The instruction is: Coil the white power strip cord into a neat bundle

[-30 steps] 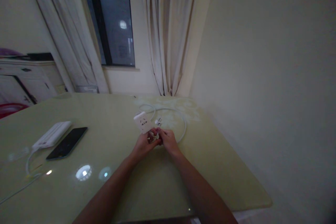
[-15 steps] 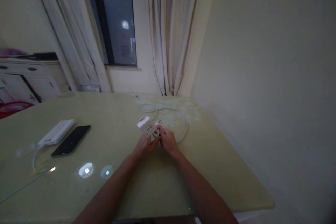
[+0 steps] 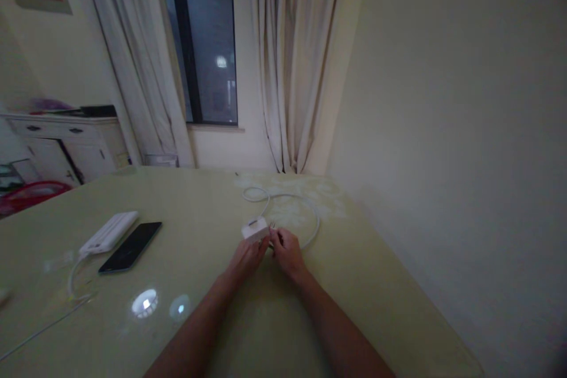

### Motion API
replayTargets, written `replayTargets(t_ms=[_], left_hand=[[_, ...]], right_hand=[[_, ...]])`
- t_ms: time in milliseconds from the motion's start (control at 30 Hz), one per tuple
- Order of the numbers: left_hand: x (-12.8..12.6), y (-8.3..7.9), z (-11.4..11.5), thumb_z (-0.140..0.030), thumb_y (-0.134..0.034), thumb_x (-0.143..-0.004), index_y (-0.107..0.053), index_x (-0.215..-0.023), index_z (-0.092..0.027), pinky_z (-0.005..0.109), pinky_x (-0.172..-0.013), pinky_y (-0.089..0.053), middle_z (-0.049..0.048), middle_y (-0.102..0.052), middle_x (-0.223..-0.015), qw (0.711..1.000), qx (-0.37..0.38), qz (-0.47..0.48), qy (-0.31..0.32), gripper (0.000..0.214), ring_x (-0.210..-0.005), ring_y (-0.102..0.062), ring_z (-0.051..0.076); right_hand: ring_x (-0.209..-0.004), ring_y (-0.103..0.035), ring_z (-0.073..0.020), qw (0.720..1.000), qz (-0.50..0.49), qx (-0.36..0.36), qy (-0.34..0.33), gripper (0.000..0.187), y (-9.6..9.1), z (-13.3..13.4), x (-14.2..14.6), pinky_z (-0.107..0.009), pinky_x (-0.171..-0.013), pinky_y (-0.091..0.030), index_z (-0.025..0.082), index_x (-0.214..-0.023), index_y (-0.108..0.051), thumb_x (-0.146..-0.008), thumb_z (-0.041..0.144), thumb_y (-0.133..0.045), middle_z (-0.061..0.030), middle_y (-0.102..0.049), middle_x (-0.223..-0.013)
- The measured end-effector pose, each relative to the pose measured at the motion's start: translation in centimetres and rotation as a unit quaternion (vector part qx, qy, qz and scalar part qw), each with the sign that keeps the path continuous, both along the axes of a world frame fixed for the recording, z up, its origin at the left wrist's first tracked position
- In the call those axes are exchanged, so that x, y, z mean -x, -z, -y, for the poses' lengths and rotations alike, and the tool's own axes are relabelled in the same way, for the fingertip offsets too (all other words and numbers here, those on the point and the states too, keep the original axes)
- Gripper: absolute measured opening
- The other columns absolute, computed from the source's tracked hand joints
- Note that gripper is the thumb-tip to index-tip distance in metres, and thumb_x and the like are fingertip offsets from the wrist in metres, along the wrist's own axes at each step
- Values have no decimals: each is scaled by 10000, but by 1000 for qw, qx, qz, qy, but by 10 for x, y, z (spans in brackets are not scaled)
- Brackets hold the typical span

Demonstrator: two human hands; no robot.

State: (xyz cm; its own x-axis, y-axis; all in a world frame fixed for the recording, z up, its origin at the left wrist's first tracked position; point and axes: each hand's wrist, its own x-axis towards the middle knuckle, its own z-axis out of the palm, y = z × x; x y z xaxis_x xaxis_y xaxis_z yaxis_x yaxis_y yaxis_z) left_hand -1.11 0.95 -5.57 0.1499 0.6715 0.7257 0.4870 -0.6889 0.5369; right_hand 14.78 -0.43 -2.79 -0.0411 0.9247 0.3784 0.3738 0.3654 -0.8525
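My left hand (image 3: 247,257) is closed round the near end of a white power strip (image 3: 256,229), whose socket face is turned out of sight. Beside it, my right hand (image 3: 286,248) pinches a plug (image 3: 272,229) with its metal prongs pointing up and away from me. The two hands almost touch. From the strip a white cord (image 3: 315,212) runs out over the table, makes a small loop at the back and a wide curve round to my right hand. My fingers hide part of the plug and where the cord meets it.
On the pale green, glossy table (image 3: 199,201) a black phone (image 3: 130,247) lies at the left, next to a white power bank (image 3: 110,232) with a cable (image 3: 44,329) attached. A wall (image 3: 443,159) borders the table's right side. Curtains (image 3: 301,71) hang behind.
The power strip has tipped, so its socket face no longer shows. Both hands stay close together with the plug still in my right hand. The whole view has shifted slightly.
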Motion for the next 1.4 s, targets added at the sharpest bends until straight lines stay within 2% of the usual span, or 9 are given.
replayTargets(t_ms=[233, 367, 500, 633, 733, 967, 1167, 1300, 1400], left_hand=[[4, -41, 5, -513, -383, -1003, -665, -807, -199, 392, -791, -574, 135, -749, -800, 971, 121, 182, -96, 466, -761, -720, 250], [9, -60, 6, -523, -509, -950, -475, -830, -224, 326, -614, -560, 35, -691, -650, 929, 166, 319, -90, 323, -578, -679, 198], [11, -59, 3, -552, -644, -852, -426, -834, -230, 280, -510, -529, -26, -651, -613, 884, 261, 386, -25, 390, -498, -654, 174], [3, -50, 0, -573, -658, -829, -435, -885, -228, 322, -562, -580, -42, -650, -624, 805, 329, 492, 43, 414, -537, -707, 204], [-5, -46, 1, -529, -647, -849, -416, -943, -236, 382, -635, -613, -32, -685, -655, 774, 348, 523, 82, 385, -596, -744, 238], [-9, -36, 7, -597, -634, -873, -503, -1000, -207, 416, -804, -607, 45, -761, -834, 795, 333, 493, 121, 430, -798, -769, 245], [-8, -33, 4, -700, -649, -813, -619, -830, -171, 331, -774, -559, 29, -722, -742, 838, 323, 438, 44, 530, -740, -714, 198], [-1, -41, -5, -654, -645, -843, -562, -796, -187, 314, -772, -543, 49, -748, -812, 790, 303, 531, 50, 477, -768, -710, 185], [12, -50, -14, -514, -632, -916, -523, -798, -194, 275, -765, -531, 7, -708, -765, 736, 262, 623, 22, 359, -718, -681, 135]], right_hand=[[-884, -636, -160, 980, 121, -135, -77, 334, -10, 14, 1, -284, -803, -535, 218, -1260, -573, -935, 268, -629, -81, -619, -1175], [-1008, -609, -188, 958, 168, -213, -95, 154, -15, 12, -4, -302, -895, -512, 217, -1106, -626, -973, 171, -562, -72, -620, -1086], [-979, -586, -209, 952, 168, -256, 25, 90, -16, 12, -6, -328, -893, -463, 213, -949, -671, -994, 263, -611, -73, -638, -1007], [-799, -562, -199, 953, 160, -202, 158, 270, -19, 16, -6, -308, -783, -419, 195, -807, -649, -978, 403, -644, -54, -625, -791], [-781, -596, -188, 966, 130, -157, 161, 301, -23, 20, -4, -295, -783, -415, 188, -781, -661, -988, 400, -605, -61, -667, -777], [-784, -691, -167, 999, 13, -27, 29, 308, -23, 21, 7, -246, -727, -488, 187, -1004, -761, -939, 465, -644, -70, -765, -966], [-582, -606, -147, 998, 50, 35, -7, 355, -15, 13, 4, -238, -604, -409, 156, -804, -754, -961, 430, -592, -30, -671, -617], [-504, -518, -110, 994, 52, 68, -72, 442, -22, 9, -4, -222, -553, -357, 157, -631, -666, -953, 451, -593, 12, -568, -519], [-487, -482, -94, 983, 36, 97, -154, 409, -30, 6, -7, -209, -531, -349, 150, -693, -707, -922, 481, -633, 34, -549, -523]])
